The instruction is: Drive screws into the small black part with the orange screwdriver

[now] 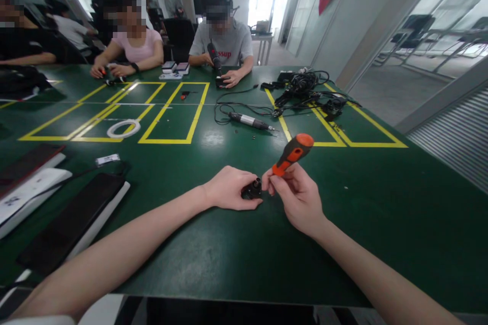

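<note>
My left hand (233, 189) is closed round a small black part (251, 191) with a short round stub on top, low over the green table. Most of that part hides under my fingers, so its kind is unclear. In my right hand (299, 195) is a screwdriver (293, 154) with an orange and dark grey handle, gripped near the handle's lower end. The handle tilts up and to the right. Its shaft and tip are hidden by my fingers. My two hands are close together, with the right fingertips just beside the black part.
Beyond my hands lies an electric screwdriver (251, 122) with its cable, near a heap of black cables (303, 86). A white ring (123, 128) rests by yellow tape. Black and white devices (72, 218) stand at left. Across the table, a person (223, 43) works with a power driver.
</note>
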Demonstrator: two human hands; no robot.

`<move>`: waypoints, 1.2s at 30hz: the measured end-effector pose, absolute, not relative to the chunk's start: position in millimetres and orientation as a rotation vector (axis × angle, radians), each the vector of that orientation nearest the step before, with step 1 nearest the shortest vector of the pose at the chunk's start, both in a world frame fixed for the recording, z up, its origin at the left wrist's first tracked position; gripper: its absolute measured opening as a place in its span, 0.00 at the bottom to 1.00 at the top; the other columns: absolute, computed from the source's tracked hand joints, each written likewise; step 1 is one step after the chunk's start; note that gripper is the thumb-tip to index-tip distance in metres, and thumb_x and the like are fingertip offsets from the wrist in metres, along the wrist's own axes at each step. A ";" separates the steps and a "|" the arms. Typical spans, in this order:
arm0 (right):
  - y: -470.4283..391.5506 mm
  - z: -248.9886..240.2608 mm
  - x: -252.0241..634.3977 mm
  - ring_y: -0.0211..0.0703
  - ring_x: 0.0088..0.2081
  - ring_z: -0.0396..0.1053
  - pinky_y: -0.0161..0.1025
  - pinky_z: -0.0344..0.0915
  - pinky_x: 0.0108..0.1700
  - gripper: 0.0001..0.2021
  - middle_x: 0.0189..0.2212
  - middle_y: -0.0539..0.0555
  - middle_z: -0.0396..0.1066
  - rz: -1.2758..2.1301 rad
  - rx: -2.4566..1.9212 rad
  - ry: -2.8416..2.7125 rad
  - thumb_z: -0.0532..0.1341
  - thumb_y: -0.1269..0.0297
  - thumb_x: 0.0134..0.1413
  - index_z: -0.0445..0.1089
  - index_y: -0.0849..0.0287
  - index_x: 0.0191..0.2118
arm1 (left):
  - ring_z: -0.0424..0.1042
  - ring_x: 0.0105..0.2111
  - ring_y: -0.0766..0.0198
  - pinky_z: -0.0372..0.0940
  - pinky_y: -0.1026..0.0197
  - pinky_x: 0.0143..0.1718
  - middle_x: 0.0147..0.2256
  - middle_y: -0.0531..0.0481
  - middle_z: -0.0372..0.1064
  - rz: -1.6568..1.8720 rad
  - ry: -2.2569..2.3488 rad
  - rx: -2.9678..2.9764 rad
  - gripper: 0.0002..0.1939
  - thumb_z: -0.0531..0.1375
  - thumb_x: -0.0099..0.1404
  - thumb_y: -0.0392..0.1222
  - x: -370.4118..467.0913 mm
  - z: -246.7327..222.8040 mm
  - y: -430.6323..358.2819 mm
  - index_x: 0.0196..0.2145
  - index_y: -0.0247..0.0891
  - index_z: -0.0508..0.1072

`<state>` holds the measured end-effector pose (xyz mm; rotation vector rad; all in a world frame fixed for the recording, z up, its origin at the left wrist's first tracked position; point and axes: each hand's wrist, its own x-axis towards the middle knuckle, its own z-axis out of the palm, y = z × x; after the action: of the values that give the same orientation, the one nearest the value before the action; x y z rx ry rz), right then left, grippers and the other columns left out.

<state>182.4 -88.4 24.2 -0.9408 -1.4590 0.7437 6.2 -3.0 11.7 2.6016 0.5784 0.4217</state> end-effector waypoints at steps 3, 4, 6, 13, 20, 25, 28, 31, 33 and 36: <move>-89.1 24.4 182.3 0.38 0.27 0.71 0.37 0.70 0.31 0.11 0.29 0.51 0.75 0.724 -0.955 -1.473 0.61 0.54 0.70 0.68 0.55 0.39 | 0.71 0.25 0.66 0.56 0.65 0.28 0.26 0.54 0.72 0.421 0.584 2.639 0.15 0.65 0.65 0.53 6.5 12.7 -4.1 0.31 0.38 0.72; -89.3 24.6 182.3 0.39 0.28 0.72 0.37 0.70 0.31 0.10 0.29 0.51 0.76 0.720 -0.950 -1.477 0.61 0.55 0.70 0.69 0.55 0.38 | 0.71 0.25 0.65 0.56 0.64 0.28 0.26 0.54 0.72 0.424 0.585 2.649 0.16 0.64 0.66 0.54 6.5 12.9 -4.3 0.31 0.38 0.72; -89.9 25.0 182.4 0.39 0.28 0.73 0.37 0.71 0.31 0.09 0.28 0.50 0.76 0.714 -0.935 -1.481 0.62 0.57 0.69 0.69 0.54 0.38 | 0.71 0.26 0.65 0.56 0.64 0.28 0.26 0.53 0.72 0.434 0.575 2.659 0.16 0.63 0.68 0.55 6.4 13.0 -4.4 0.32 0.38 0.72; -92.0 24.0 185.2 0.41 0.29 0.75 0.38 0.73 0.32 0.05 0.29 0.51 0.78 0.658 -0.965 -1.472 0.68 0.65 0.62 0.72 0.55 0.36 | 0.71 0.26 0.65 0.56 0.64 0.28 0.27 0.53 0.72 0.442 0.556 2.671 0.17 0.62 0.69 0.55 6.2 9.5 -3.0 0.30 0.39 0.70; -88.9 27.5 186.8 0.39 0.27 0.73 0.37 0.70 0.31 0.10 0.28 0.51 0.77 0.655 -0.978 -1.530 0.62 0.62 0.68 0.74 0.56 0.34 | 0.70 0.25 0.67 0.57 0.64 0.28 0.27 0.54 0.73 0.451 0.546 2.624 0.15 0.62 0.68 0.53 5.3 11.4 -3.3 0.31 0.39 0.70; -88.7 30.2 183.9 0.39 0.25 0.68 0.38 0.67 0.29 0.17 0.24 0.51 0.72 0.679 -0.993 -1.565 0.56 0.55 0.72 0.74 0.56 0.32 | 0.69 0.24 0.67 0.57 0.65 0.30 0.27 0.55 0.72 0.441 0.519 2.566 0.12 0.62 0.67 0.50 4.5 13.5 -3.1 0.33 0.40 0.71; -88.9 28.9 181.5 0.39 0.26 0.70 0.38 0.69 0.30 0.12 0.26 0.50 0.74 0.744 -0.974 -1.503 0.61 0.54 0.69 0.73 0.55 0.37 | 0.67 0.24 0.67 0.57 0.64 0.29 0.26 0.55 0.70 0.435 0.533 2.569 0.13 0.61 0.67 0.51 4.8 12.4 -2.7 0.32 0.40 0.71; -88.9 28.0 180.3 0.40 0.27 0.73 0.38 0.71 0.31 0.10 0.27 0.50 0.77 0.831 -0.955 -1.412 0.66 0.54 0.64 0.70 0.55 0.39 | 0.66 0.23 0.67 0.55 0.64 0.28 0.24 0.55 0.69 0.461 0.527 2.587 0.14 0.62 0.67 0.52 5.2 10.4 -2.4 0.31 0.40 0.70; -88.8 28.8 180.6 0.41 0.27 0.74 0.38 0.72 0.32 0.11 0.26 0.51 0.77 0.871 -0.966 -1.388 0.68 0.54 0.62 0.70 0.55 0.38 | 0.67 0.23 0.67 0.55 0.64 0.27 0.24 0.55 0.68 0.485 0.515 2.600 0.14 0.62 0.67 0.52 5.2 9.9 -2.3 0.30 0.39 0.70; -88.3 31.5 181.9 0.40 0.27 0.73 0.38 0.72 0.32 0.11 0.27 0.52 0.76 0.875 -0.987 -1.397 0.69 0.55 0.61 0.72 0.56 0.36 | 0.69 0.25 0.66 0.55 0.64 0.28 0.26 0.54 0.70 0.481 0.523 2.620 0.14 0.62 0.68 0.52 5.0 11.3 -2.5 0.31 0.39 0.71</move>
<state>181.9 -88.3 31.5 -0.9874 -1.3968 0.8748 5.0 -2.5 11.3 2.6195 0.5228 0.4806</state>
